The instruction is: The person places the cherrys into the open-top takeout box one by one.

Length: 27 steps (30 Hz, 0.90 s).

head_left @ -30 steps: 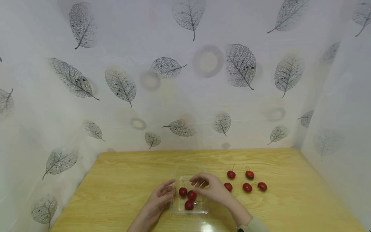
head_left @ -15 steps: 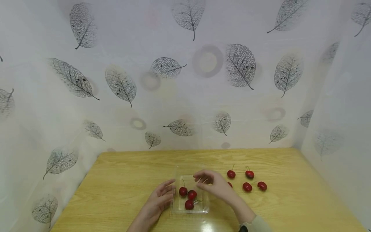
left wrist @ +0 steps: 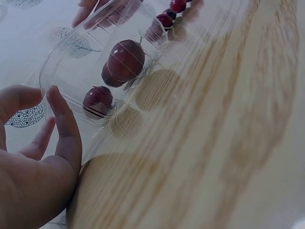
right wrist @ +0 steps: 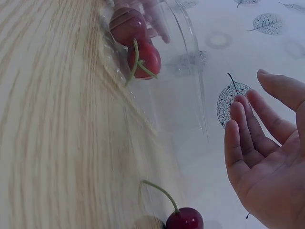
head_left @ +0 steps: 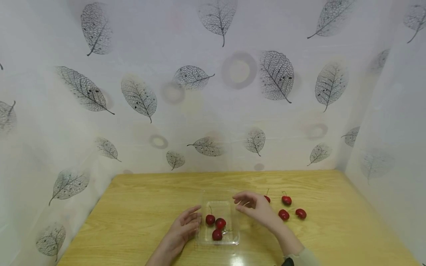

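A clear plastic box (head_left: pixel 217 242) stands on the table with 3 red cherries inside: one with an upright stem (head_left: pixel 210 220), one beside it (head_left: pixel 220 223), and one nearer the front (head_left: pixel 217 235). My left hand (head_left: pixel 175 233) is at the box's left side, its loosely bent fingertips touching the clear wall (left wrist: pixel 52 90). My right hand (head_left: pixel 257 210) hovers just right of the box, fingers gently bent and holding nothing. In the right wrist view a stemmed cherry (right wrist: pixel 185 220) lies on the table below that hand.
Several loose cherries lie right of the box, among them one at the back (head_left: pixel 286 200), one in front (head_left: pixel 284 215) and one far right (head_left: pixel 301 213). Another cherry (head_left: pixel 267 199) is partly behind my right hand. A leaf-patterned sheet (head_left: pixel 213 111) encloses the wooden table (head_left: pixel 139 207).
My right hand has moved right, from above the cherries in the box to beyond its right side, now covering part of the loose ones. The left hand and the box stay put.
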Available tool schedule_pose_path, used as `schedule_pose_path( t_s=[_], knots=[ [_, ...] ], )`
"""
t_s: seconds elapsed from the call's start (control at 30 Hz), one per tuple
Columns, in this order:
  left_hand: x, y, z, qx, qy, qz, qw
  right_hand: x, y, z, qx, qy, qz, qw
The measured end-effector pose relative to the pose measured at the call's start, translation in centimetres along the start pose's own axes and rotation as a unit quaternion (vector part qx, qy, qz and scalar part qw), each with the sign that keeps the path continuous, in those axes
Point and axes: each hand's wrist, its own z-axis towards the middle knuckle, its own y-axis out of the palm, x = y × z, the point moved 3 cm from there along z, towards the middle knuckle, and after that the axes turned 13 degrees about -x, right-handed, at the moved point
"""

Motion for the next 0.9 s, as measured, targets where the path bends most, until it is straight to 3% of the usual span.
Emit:
schedule_pose_path(
  t_s=[0.37,0.9],
  knots=[
    [0.0,0.0,0.2,0.003,-0.004,0.001,1.0000,0.5,-1.9,-1.3,0.011,0.022,0.005,1.000],
    [-0.1,0.0,0.1,0.002,0.001,0.003,1.0000,0.8,-4.4,-3.4,0.061,0.063,-0.007,0.996]
  ],
)
